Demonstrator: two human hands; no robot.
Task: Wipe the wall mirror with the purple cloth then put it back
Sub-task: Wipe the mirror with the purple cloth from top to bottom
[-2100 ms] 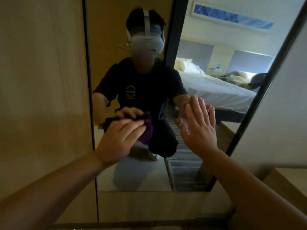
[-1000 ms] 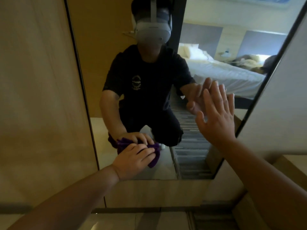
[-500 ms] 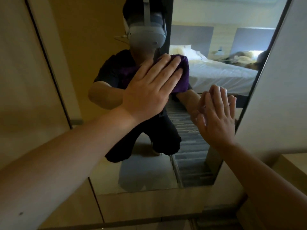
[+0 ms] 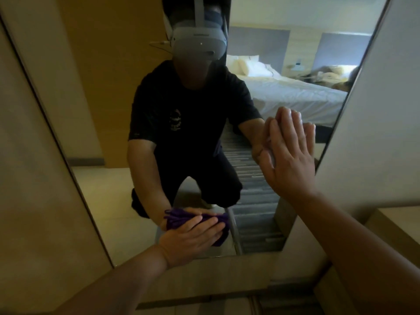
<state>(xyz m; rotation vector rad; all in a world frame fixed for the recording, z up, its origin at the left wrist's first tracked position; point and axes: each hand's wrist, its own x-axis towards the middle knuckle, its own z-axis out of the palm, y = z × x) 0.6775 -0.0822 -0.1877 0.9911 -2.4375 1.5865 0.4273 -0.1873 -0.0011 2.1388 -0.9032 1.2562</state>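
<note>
The tall wall mirror (image 4: 106, 196) fills the middle of the head view and reflects a crouching person in a black shirt. My left hand (image 4: 191, 239) presses the bunched purple cloth (image 4: 179, 220) flat against the glass near the mirror's bottom edge. Most of the cloth is hidden under my fingers; its reflection shows just above it. My right hand (image 4: 288, 160) rests flat on the glass near the mirror's right edge, fingers together, holding nothing.
A wooden panel (image 4: 29, 178) runs along the mirror's left side and a pale wall (image 4: 375, 133) along its right. A wooden ledge (image 4: 395, 226) juts out at the lower right. A wood strip (image 4: 204, 276) lies below the mirror.
My left hand has swept the cloth from high on the glass down to the bottom edge. My right hand stays braced on the right side of the mirror.
</note>
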